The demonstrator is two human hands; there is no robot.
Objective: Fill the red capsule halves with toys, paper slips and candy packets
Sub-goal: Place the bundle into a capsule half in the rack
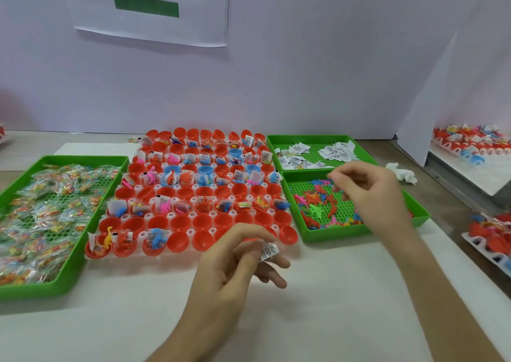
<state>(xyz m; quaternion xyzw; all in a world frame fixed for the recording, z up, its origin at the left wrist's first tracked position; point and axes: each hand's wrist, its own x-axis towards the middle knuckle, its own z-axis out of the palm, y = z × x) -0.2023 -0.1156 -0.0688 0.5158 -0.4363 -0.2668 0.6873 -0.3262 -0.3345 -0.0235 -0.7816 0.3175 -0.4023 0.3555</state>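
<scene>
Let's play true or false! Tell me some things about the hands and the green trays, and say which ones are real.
1. The left hand holds a paper slip. True.
2. The candy packets lie in a tray on the right. False: their green tray is on the left.
3. The right hand is above the toy tray. True.
4. Every red capsule half is filled. False: many, like one front-row half, are empty.
5. The loose slips lie nearer to the person than the toy tray. False: their tray is behind it.
</scene>
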